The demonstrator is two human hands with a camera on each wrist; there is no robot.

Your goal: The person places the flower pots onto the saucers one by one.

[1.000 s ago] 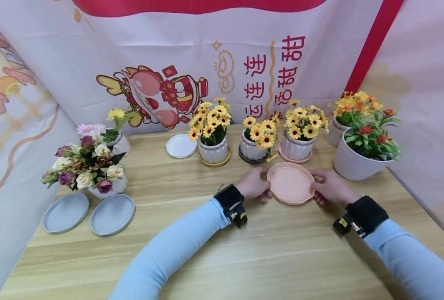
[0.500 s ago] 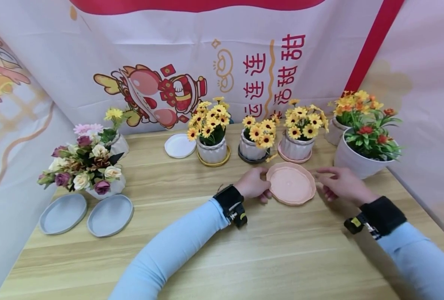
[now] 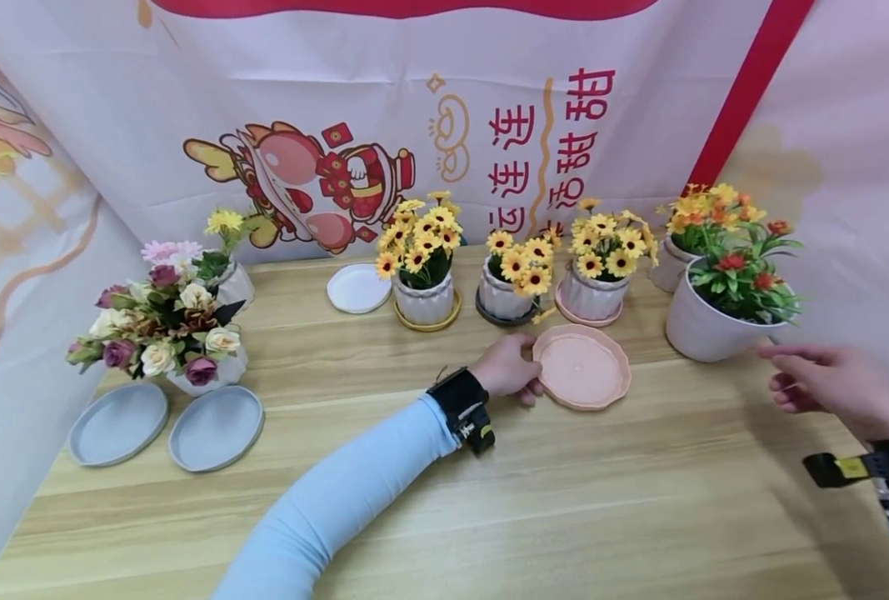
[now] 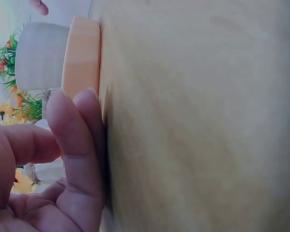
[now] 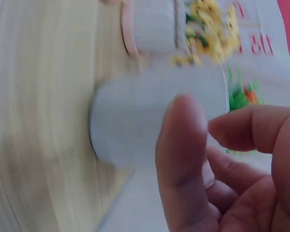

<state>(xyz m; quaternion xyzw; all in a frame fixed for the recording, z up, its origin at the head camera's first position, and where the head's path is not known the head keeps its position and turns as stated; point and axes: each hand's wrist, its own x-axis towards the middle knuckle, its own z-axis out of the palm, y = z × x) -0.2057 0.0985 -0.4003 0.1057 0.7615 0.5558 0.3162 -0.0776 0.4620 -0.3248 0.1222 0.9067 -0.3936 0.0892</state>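
Observation:
A peach-coloured plant saucer (image 3: 582,367) with a scalloped rim lies flat on the table. My left hand (image 3: 510,368) pinches its left rim; in the left wrist view, the saucer's side (image 4: 81,58) shows beyond the fingertips. Farther right, my right hand (image 3: 837,383) hovers beside a large white flowerpot (image 3: 721,327) with red flowers and holds nothing. Its fingers are loosely bent and stand apart from the pot, which fills the middle of the right wrist view. Behind the saucer, a small pot of yellow daisies (image 3: 596,290) stands on a pink saucer.
Two more daisy pots stand at the back, one on a yellow saucer (image 3: 438,325), one on a dark saucer (image 3: 489,315). A white saucer (image 3: 357,289) lies beside them. At the left are a pot of roses (image 3: 215,373) and two grey saucers (image 3: 217,429). Orange flowers (image 3: 710,212) stand back right.
My right hand has let go of the peach saucer's right rim and moved right, to beside the large white flowerpot. The left hand and the saucer have stayed in place.

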